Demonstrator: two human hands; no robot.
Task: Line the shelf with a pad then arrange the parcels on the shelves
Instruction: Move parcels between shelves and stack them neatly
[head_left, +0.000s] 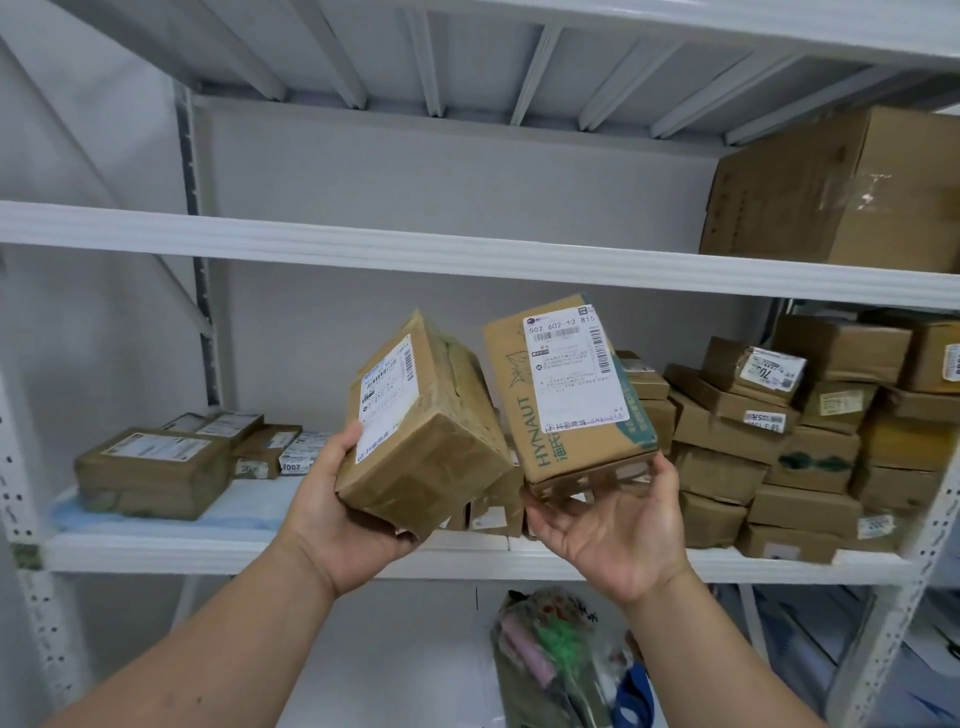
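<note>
My left hand (348, 512) grips a taped brown parcel (431, 436) from below, tilted, its white label facing me. My right hand (618, 535) holds a taller HYNAUT carton (569, 400) by its bottom end, palm up, thumb and fingers around the base. Both parcels hang in front of the middle shelf (156, 553), which carries a pale blue pad (239, 506) on its left part. Several small parcels (156, 470) lie on the pad at the left. A stack of brown parcels (795, 436) fills the shelf's right side.
A large cardboard box (841, 192) stands on the upper shelf (363, 244) at the right. Below the middle shelf lies a plastic bag of mixed items (556, 660). White perforated uprights (31, 519) frame the rack; a grey wall is behind.
</note>
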